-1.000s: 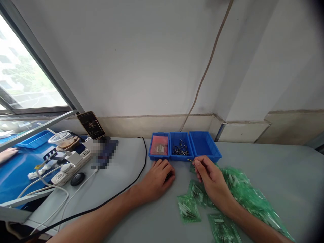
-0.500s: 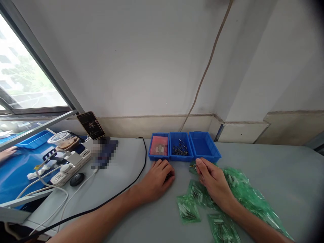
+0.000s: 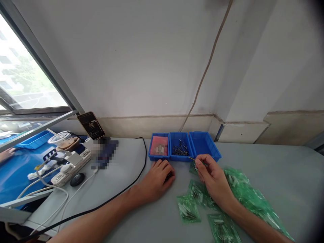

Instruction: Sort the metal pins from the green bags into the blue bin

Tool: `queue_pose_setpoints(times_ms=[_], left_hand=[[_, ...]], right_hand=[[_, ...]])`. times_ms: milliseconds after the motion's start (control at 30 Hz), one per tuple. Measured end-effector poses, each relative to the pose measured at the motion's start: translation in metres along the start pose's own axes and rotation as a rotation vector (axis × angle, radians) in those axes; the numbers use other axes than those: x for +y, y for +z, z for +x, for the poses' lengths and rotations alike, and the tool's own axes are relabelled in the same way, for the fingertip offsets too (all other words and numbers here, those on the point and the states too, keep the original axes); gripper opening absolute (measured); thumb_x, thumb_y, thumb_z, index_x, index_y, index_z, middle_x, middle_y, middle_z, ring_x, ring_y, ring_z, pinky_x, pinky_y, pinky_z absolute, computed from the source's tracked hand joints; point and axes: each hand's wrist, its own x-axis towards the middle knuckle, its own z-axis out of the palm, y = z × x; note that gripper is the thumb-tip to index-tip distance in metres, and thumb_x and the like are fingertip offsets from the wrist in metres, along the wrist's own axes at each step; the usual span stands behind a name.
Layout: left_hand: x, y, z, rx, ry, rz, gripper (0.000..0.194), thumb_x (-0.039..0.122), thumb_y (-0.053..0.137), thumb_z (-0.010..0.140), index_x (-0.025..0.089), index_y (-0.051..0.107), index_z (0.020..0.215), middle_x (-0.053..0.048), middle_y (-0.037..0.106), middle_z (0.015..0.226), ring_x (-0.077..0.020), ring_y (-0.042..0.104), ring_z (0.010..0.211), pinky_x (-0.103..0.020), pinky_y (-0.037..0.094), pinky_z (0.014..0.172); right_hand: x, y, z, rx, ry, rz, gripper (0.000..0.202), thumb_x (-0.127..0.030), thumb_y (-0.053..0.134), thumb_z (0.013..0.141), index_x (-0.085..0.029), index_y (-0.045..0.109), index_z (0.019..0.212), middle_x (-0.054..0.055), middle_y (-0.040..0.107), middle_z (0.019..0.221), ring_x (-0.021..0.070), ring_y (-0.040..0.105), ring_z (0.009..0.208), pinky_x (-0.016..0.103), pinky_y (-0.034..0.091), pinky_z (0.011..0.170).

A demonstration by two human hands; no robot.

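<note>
My right hand (image 3: 212, 175) pinches a small thin metal pin (image 3: 191, 158) between thumb and fingertips. The pin's brass-coloured tip points left, at the front edge of the middle blue bin (image 3: 179, 157). Dark slender metal pieces (image 3: 180, 148) lie heaped in that bin. My left hand (image 3: 160, 178) rests on the table with its fingers curled, just in front of the left blue bin (image 3: 158, 157). Something dark shows under those fingers, but I cannot make it out. Small green bags (image 3: 187, 209) of metal parts lie between and below my hands.
A right-hand blue bin (image 3: 204, 146) joins the row by the wall. A large green plastic bag (image 3: 253, 194) lies to the right. Leftward are a black cable (image 3: 111, 199), a power strip (image 3: 72, 168), a propped phone (image 3: 91, 125) and another person's hand (image 3: 7, 154).
My right hand has shifted slightly, and the pin's tip has risen toward the front edge of the middle bin. My left hand has stayed in place.
</note>
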Motion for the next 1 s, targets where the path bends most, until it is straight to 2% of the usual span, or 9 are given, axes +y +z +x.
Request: queue_pose_setpoints(times_ms=[100,200,367,567,667,833,1000], left_hand=[[0.001,-0.001,0.0,-0.004,-0.002,-0.002,0.003,0.021,0.06,0.106,0.022,0.057,0.105,-0.004,0.062,0.11,-0.0228,0.053,0.102,-0.037,0.043,0.088],[0.001,-0.001,0.0,-0.002,0.001,0.0,0.003,0.02,0.06,0.106,0.022,0.058,0.105,-0.004,0.062,0.11,-0.0226,0.054,0.103,-0.037,0.043,0.089],[0.0,0.001,0.0,0.002,0.007,-0.007,0.002,0.02,0.059,0.106,0.022,0.058,0.105,-0.004,0.063,0.11,-0.0229,0.054,0.103,-0.037,0.042,0.089],[0.0,0.0,0.0,-0.002,0.0,-0.015,0.004,0.02,0.059,0.106,0.022,0.056,0.104,-0.004,0.063,0.11,-0.0234,0.054,0.103,-0.038,0.041,0.089],[0.001,-0.001,0.001,-0.007,-0.002,-0.023,0.003,0.02,0.059,0.107,0.022,0.056,0.105,-0.004,0.062,0.11,-0.0235,0.053,0.103,-0.037,0.041,0.089],[0.0,0.0,0.0,-0.003,0.003,-0.019,0.002,0.021,0.058,0.107,0.022,0.056,0.105,-0.004,0.062,0.11,-0.0235,0.052,0.103,-0.037,0.042,0.09],[-0.001,0.0,0.0,0.002,0.008,-0.018,0.002,0.021,0.058,0.107,0.022,0.057,0.105,-0.004,0.062,0.11,-0.0233,0.052,0.102,-0.037,0.041,0.089]], right_hand=[[-0.006,0.002,-0.002,0.001,0.019,0.002,0.038,-0.063,0.066,0.097,-0.025,0.061,0.095,-0.002,0.054,0.07,0.0153,0.047,0.057,0.026,0.039,0.046],[-0.011,0.004,-0.002,0.014,0.022,0.027,0.044,-0.067,0.071,0.091,-0.025,0.06,0.089,0.005,0.068,0.086,0.0163,0.055,0.06,0.027,0.045,0.044],[-0.01,0.004,0.0,0.033,-0.02,0.031,0.044,-0.066,0.077,0.086,-0.024,0.062,0.084,0.008,0.07,0.095,0.0193,0.062,0.067,0.029,0.052,0.046],[-0.008,0.002,0.0,0.031,-0.056,-0.008,0.04,-0.059,0.078,0.087,-0.023,0.064,0.079,0.009,0.071,0.099,0.0179,0.059,0.066,0.03,0.054,0.048],[-0.009,0.002,0.0,0.035,-0.029,-0.034,0.036,-0.057,0.078,0.088,-0.024,0.065,0.084,0.008,0.072,0.098,0.0188,0.06,0.068,0.03,0.053,0.047],[-0.009,0.001,0.001,0.035,-0.001,-0.066,0.035,-0.057,0.076,0.09,-0.025,0.072,0.102,0.005,0.072,0.089,0.0178,0.06,0.061,0.031,0.055,0.049],[-0.004,0.001,0.001,0.033,-0.011,-0.068,0.041,-0.063,0.07,0.093,-0.023,0.074,0.103,0.009,0.075,0.095,0.0248,0.07,0.076,0.032,0.057,0.05]])
